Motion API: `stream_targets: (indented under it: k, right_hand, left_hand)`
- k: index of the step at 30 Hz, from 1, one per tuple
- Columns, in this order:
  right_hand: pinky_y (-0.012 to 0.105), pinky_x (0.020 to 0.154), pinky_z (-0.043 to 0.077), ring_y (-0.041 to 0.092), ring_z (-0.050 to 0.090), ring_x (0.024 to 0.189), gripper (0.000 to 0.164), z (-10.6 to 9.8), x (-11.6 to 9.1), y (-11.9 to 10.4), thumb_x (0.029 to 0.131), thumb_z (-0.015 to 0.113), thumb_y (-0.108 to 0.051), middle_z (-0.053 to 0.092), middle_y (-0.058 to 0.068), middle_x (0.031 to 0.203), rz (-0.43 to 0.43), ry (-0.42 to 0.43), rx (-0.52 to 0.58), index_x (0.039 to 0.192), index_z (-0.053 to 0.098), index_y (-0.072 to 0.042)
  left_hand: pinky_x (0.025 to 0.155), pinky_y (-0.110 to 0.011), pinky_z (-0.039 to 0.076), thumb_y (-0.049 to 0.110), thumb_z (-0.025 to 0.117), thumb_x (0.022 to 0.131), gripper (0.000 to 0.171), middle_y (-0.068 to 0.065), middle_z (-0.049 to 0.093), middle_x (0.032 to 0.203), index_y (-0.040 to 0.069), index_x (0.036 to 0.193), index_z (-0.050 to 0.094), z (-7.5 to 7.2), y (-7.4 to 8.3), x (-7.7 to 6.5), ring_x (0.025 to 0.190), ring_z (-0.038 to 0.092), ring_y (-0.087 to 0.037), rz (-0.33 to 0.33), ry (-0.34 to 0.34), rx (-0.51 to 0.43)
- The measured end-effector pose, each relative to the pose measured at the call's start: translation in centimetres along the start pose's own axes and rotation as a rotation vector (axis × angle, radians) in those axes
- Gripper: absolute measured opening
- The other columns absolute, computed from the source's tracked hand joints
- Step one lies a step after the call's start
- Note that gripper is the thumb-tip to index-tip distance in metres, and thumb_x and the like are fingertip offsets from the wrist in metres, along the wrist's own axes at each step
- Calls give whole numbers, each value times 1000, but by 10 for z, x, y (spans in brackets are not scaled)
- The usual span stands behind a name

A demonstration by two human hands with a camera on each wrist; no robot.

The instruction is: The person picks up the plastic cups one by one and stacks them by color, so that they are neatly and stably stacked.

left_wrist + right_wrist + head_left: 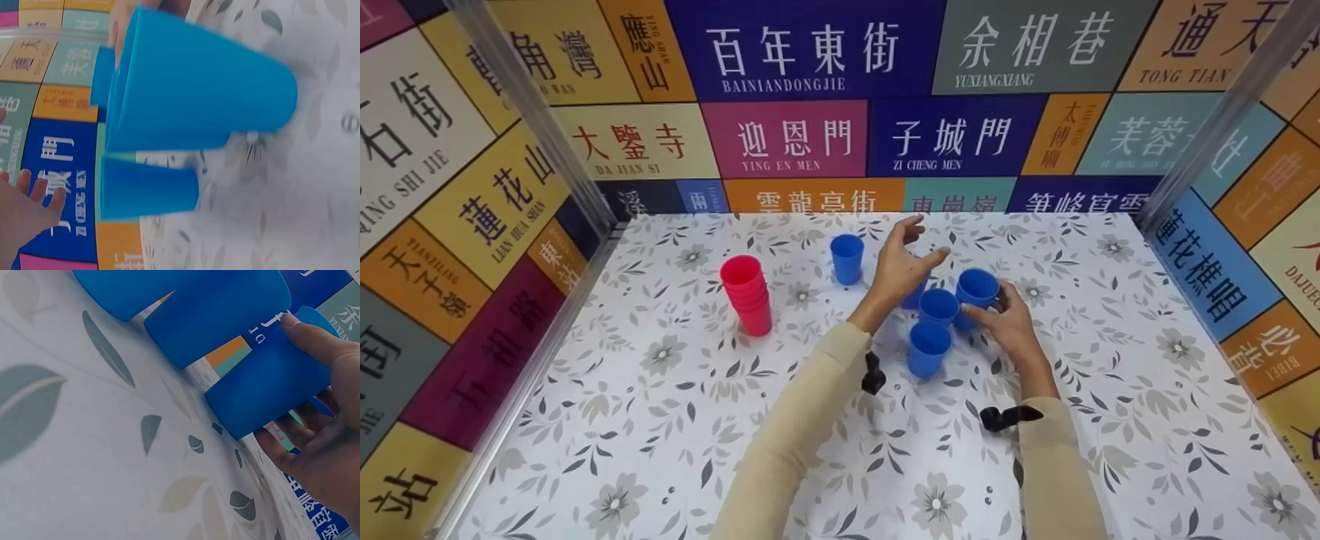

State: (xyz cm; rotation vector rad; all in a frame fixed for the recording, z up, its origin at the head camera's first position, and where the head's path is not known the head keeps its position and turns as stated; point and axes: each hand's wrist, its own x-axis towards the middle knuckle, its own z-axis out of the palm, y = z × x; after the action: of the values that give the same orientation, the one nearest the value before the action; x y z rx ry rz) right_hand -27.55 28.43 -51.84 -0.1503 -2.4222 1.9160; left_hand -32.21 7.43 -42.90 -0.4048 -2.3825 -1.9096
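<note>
My right hand (1014,324) grips an upright blue cup (978,288), thumb on the near side and fingers around the far side. In the right wrist view that held cup (270,382) stands beside two more blue cups. Spread and holding nothing, my left hand (901,264) hovers over a blue cup (913,299) that it partly hides. Right next to the held one is another blue cup (939,306), with a nearer blue cup (930,349) in front. A separate blue cup (847,259) stands left of my left hand.
A stack of nested red cups (751,309) stands upright on the left part of the table. White floral cloth (660,450) covers the tabletop. Panels with coloured street-name signs (810,52) enclose the back and both sides.
</note>
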Motion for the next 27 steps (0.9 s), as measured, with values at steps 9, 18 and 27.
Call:
stream_targets:
  k: [9,18,27]
  right_hand:
    - [46,124,27,36,36,148,83,0,-1,-2,87,79,-21,40,22,157,-12,14,15,152,32,-1]
    - [44,121,34,34,40,145,77,2,-2,1,87,77,-12,43,22,153,-19,26,59,150,34,-1]
    - [43,125,27,34,36,148,81,1,0,2,86,79,-14,41,21,156,-11,13,60,152,33,-3]
  left_hand:
    - [110,-39,47,22,77,86,61,-12,61,135,10,141,52,-39,-10,14,130,55,-25,35,160,39]
    - [109,-35,45,18,78,84,59,-14,58,135,9,138,55,-65,-25,21,127,54,-27,64,252,39]
    - [112,-40,42,22,80,85,64,-14,52,142,8,141,52,-75,-48,21,133,47,-30,-3,304,37]
